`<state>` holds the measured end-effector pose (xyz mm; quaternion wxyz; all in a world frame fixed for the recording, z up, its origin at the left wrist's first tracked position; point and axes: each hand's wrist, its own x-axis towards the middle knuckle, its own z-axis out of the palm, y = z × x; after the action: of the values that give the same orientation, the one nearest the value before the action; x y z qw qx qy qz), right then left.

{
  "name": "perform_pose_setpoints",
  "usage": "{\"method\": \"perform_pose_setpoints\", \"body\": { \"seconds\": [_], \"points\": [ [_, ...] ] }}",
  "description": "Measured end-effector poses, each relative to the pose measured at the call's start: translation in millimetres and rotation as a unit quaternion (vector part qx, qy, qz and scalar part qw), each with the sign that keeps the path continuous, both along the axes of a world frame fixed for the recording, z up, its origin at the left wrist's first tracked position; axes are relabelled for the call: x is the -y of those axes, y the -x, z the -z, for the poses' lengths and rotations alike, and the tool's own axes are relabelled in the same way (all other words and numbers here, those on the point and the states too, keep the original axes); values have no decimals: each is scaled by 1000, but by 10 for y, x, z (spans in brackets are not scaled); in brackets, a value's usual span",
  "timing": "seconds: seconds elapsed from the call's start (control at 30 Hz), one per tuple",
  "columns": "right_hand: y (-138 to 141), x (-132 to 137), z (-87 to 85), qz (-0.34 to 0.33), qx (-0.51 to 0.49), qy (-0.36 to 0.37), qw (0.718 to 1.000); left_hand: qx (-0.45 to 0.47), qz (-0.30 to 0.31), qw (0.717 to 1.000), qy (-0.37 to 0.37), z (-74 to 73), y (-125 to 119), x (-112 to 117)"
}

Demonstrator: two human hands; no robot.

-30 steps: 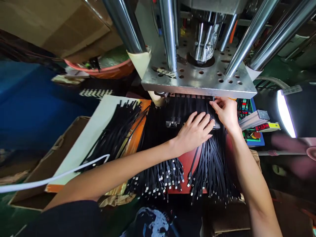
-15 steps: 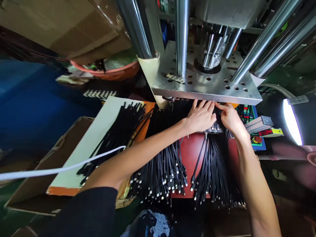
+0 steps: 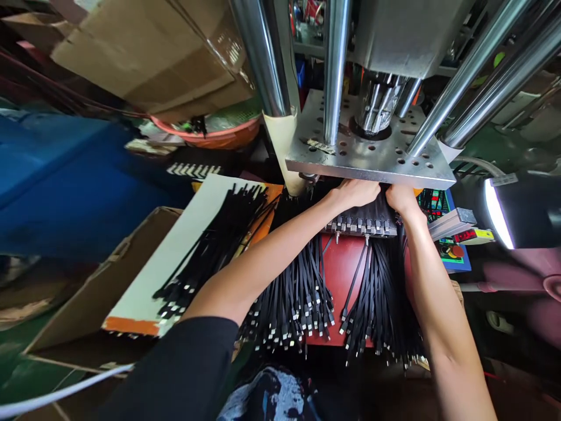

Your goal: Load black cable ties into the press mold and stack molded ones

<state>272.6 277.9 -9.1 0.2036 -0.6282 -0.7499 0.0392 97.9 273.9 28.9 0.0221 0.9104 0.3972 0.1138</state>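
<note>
Both hands reach in beneath the metal press plate, over a black fixture with a row of cable connectors along its front edge. My left hand is curled closed just behind that row; the plate covers its fingertips. Close beside it on the right, my right hand is also closed, knuckles up under the plate edge. Whatever the fingers hold is hidden. Black flat cables with metal-tipped plugs lie in a left bunch and a right bunch on the red surface before the fixture.
Steel columns rise around the plate. At left, more black cables lie on a white board above an open cardboard box. A control panel, a lit lamp and a pink fan stand at right.
Both hands have gone farther under the plate. The left hand's spread fingers have curled and it has uncovered the connector row; the right hand's extended finger no longer shows. The view has shifted slightly.
</note>
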Motion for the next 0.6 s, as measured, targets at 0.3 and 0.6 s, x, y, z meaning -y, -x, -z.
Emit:
{"method": "perform_pose_setpoints", "body": {
  "seconds": [0.3,0.6],
  "points": [
    [-103,942,-50,-1,0,11,1000,27,-12,999,29,93,-115,-172],
    [46,733,-223,40,136,70,987,41,-42,996,68,197,-199,-244]
  ]
}}
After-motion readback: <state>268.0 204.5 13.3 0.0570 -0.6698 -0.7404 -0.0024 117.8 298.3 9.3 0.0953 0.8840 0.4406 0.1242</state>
